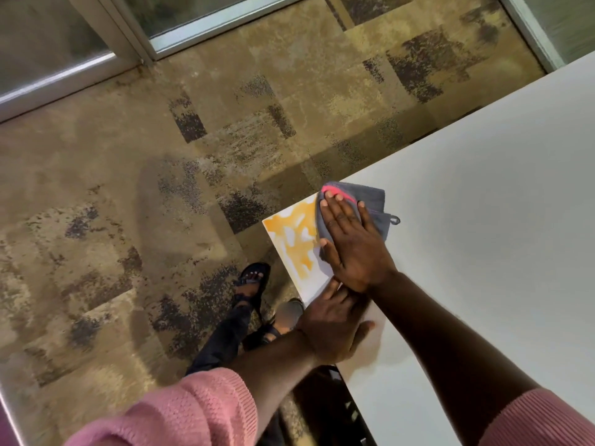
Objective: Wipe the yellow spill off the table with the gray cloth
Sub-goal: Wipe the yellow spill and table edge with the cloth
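Right hand [352,244]: flat, fingers spread on gray cloth [370,201]
Yellow spill [294,239]: at 9 o'clock of cloth, table [483,220] corner
Left hand [333,326]: flat, fingers together, holding nothing

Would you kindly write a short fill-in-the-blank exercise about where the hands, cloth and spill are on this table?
1. The right hand presses flat on the ____ cloth.
2. The yellow spill lies at the table's ____.
3. The left hand rests flat on the table, holding ____.
4. The cloth's visible edge trim is ____.

Missing words: gray; corner; nothing; pink
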### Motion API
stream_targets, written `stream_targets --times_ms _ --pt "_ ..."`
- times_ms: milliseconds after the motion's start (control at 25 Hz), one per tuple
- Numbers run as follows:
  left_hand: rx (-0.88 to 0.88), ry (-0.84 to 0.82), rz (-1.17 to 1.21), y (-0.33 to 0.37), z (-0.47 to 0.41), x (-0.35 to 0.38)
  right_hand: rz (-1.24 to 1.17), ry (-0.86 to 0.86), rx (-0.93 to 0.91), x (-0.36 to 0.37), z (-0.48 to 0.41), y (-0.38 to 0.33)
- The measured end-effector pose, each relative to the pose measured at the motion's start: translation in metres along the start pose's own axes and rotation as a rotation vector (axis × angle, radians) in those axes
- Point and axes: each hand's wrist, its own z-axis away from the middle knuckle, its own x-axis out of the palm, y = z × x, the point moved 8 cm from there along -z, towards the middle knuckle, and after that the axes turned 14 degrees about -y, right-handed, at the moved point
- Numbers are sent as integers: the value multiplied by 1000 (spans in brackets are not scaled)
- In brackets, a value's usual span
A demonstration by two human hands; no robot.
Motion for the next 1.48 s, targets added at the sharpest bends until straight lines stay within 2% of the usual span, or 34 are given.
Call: stream_targets --times_ms 120,200,240,320,360,480,600,800,960,1120,1280,1480 --pt "110 6 -24 1 36 -4 -27 -23 -69 4 9 -7" --pt "138 28 -27 -9 56 -17 -139 52 -121 -7 18 1" --pt "108 59 -34 -18 56 -28 -193 139 -73 -14 28 16" --pt "-9 151 -36 -37 30 -59 -288 302 202 -16 61 67" --pt "-59 183 -32 -43 7 -74 -312 332 343 -10 83 89" --pt "-151 127 -110 -52 -70 -97 -261 247 521 15 120 111" --pt "-249 -4 -219 -66 -109 -80 -249 237 517 24 123 114" --pt "-231 47 -204 -71 -113 -78 -229 319 484 28 127 115" --pt "-351 66 -217 -73 -94 -66 -215 301 486 33 123 119" --pt "-280 37 -221 -53 -55 -40 -209 329 434 30 130 90" --pt "-327 27 -196 -69 -80 -62 -217 273 489 54 134 59" --pt "-397 62 -190 -94 -98 -79 -186 330 481 58 134 63"
